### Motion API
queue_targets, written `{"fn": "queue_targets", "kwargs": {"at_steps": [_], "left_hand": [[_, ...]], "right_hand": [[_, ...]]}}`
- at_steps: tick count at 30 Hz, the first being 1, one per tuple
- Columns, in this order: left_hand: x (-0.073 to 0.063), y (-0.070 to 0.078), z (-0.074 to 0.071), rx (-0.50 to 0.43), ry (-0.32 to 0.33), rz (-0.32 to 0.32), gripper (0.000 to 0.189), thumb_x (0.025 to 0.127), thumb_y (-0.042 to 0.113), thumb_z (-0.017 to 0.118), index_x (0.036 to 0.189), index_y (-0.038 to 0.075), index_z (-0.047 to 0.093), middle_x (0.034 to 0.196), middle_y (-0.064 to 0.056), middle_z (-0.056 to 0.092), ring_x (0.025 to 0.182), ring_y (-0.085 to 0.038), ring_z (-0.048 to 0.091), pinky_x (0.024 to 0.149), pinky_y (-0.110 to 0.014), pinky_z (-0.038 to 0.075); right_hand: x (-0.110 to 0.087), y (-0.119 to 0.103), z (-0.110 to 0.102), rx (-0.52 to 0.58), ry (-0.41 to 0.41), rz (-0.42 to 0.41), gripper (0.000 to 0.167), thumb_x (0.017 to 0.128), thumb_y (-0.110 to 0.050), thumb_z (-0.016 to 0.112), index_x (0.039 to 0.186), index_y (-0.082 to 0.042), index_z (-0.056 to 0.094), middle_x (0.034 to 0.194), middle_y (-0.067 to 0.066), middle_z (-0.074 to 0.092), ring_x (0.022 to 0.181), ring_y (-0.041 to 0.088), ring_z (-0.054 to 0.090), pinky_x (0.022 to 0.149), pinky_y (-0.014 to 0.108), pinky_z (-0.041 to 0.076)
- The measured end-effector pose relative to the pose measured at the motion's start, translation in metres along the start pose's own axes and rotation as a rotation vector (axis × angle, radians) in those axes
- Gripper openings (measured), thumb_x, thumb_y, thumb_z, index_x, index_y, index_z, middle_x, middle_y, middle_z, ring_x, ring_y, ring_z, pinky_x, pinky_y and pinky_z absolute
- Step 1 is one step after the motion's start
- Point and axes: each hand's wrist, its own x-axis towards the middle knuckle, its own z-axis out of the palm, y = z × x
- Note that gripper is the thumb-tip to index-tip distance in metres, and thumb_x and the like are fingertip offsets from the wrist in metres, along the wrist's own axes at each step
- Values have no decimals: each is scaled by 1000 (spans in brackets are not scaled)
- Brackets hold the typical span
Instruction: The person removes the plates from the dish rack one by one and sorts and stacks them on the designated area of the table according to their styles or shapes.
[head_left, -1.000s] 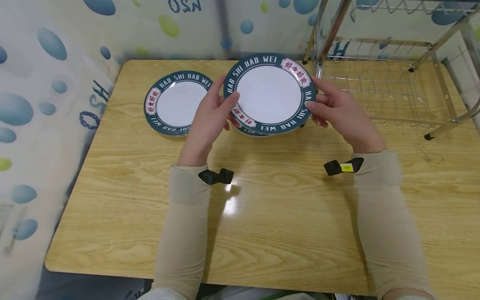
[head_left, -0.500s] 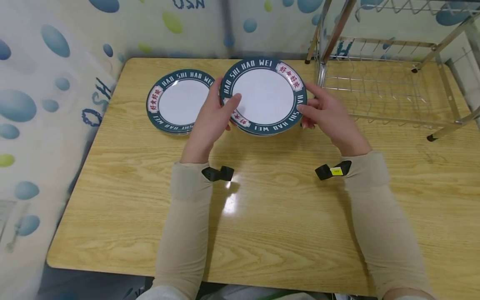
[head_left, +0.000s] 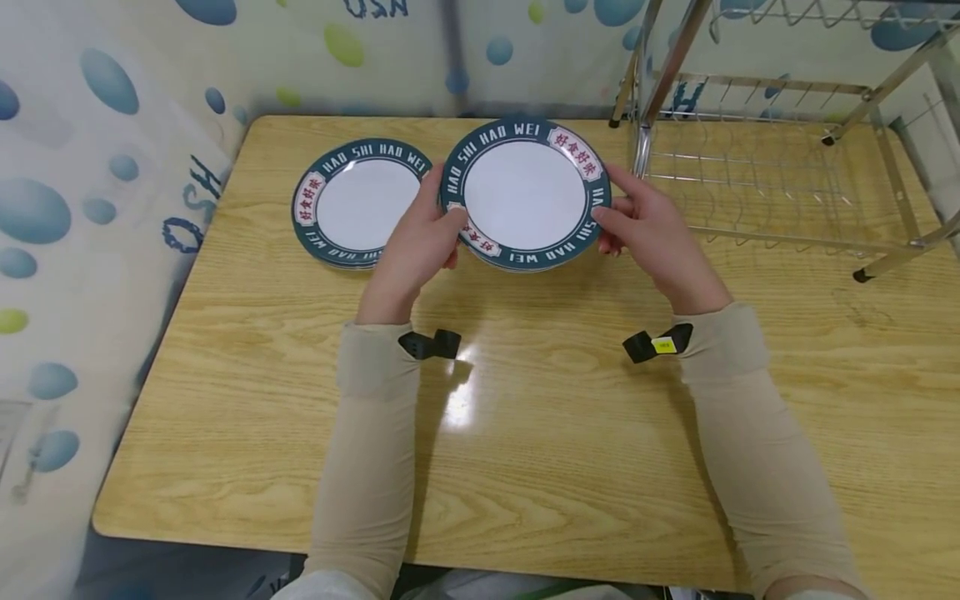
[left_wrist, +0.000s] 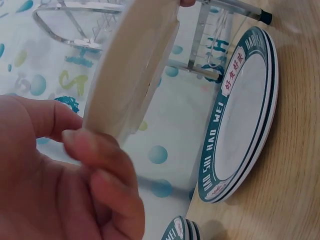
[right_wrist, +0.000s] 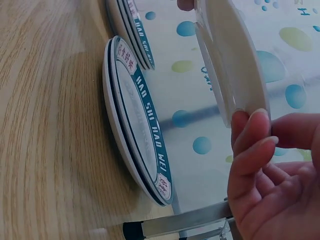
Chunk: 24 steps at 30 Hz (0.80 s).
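Note:
Both hands hold up one round plate [head_left: 525,196], white with a dark green lettered rim. My left hand [head_left: 416,242] pinches its left edge, thumb on the rim and fingers beneath. On the opposite edge my right hand [head_left: 656,237] grips it the same way. From the wrists, the plate's pale underside [left_wrist: 135,65] shows, raised above the table. Below it lies a short stack of matching plates [right_wrist: 137,120], hidden in the head view by the held one. Another stack of the same plates [head_left: 360,204] stands to the left, beside my left hand.
A metal wire rack [head_left: 772,167] with an upper and a lower tier stands at the back right of the wooden table [head_left: 562,458]. A wall covering [head_left: 300,50] with blue and green dots runs behind and along the left side.
The held plate and my right hand have shifted slightly left, over the lower plate whose edge showed before. My left thumb has drawn back from the plate's white middle onto the rim.

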Motion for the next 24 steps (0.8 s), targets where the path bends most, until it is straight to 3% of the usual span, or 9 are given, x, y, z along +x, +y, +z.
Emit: {"fn": "queue_targets", "kwargs": {"at_steps": [2, 4, 7, 10, 14, 16, 19, 22, 24], "left_hand": [[0, -2, -1, 26, 3, -12, 61, 91, 20, 38, 142, 34, 7, 62, -6, 43, 46, -22, 42, 51, -31, 39], [0, -3, -2, 33, 0, -13, 62, 91, 19, 38, 142, 34, 7, 63, -5, 44, 45, -20, 40, 49, -29, 37], [2, -5, -2, 20, -21, -7, 62, 92, 17, 37, 143, 30, 4, 93, -2, 54, 50, -18, 40, 52, -28, 38], [4, -7, -1, 31, -35, -6, 61, 94, 16, 36, 144, 25, 1, 132, 4, 39, 75, -14, 48, 63, -27, 42], [6, -9, 0, 60, -33, -2, 61, 95, 18, 36, 144, 22, 1, 144, 6, 23, 108, -12, 39, 80, -30, 42], [7, -10, 0, 63, -28, 3, 61, 95, 18, 36, 144, 21, 1, 144, 6, 23, 108, -12, 40, 80, -29, 41], [6, -10, 0, 55, -23, 1, 60, 95, 20, 37, 144, 22, 2, 133, 2, 37, 82, -14, 48, 69, -28, 41], [6, -12, 0, 55, -13, -4, 59, 95, 22, 37, 144, 25, 4, 99, -5, 52, 58, -15, 43, 56, -27, 38], [7, -13, 1, 63, -4, -6, 59, 95, 24, 38, 144, 27, 5, 78, -7, 47, 51, -17, 40, 51, -28, 35]], "right_hand": [[1, 0, 2, -16, 10, 6, 51, 90, -26, 52, 138, -29, 33, 94, 11, 60, 67, 23, 52, 59, 24, 45], [1, 1, 4, -38, 17, 7, 50, 90, -27, 52, 137, -28, 34, 90, 11, 60, 67, 23, 52, 59, 24, 45], [2, 1, 6, -54, 19, 9, 49, 90, -26, 51, 137, -28, 35, 87, 11, 59, 68, 25, 52, 59, 24, 45], [2, 0, 7, -60, 16, 20, 50, 90, -26, 52, 137, -28, 34, 88, 10, 60, 70, 26, 52, 59, 23, 45], [4, 1, 6, -63, -1, 43, 54, 88, -27, 55, 138, -27, 33, 93, 8, 61, 76, 27, 52, 61, 23, 44], [4, 2, 6, -62, -18, 45, 59, 87, -27, 57, 139, -27, 30, 98, 8, 61, 79, 28, 53, 62, 24, 44], [5, 2, 7, -57, -49, 45, 67, 84, -27, 61, 141, -28, 25, 108, 5, 60, 84, 25, 53, 63, 27, 44], [5, 2, 7, -42, -74, 51, 73, 82, -27, 64, 141, -30, 21, 116, 4, 56, 90, 22, 53, 65, 32, 45], [4, 2, 8, -38, -81, 55, 75, 82, -27, 64, 141, -31, 19, 117, 3, 56, 92, 20, 53, 68, 35, 45]]}}
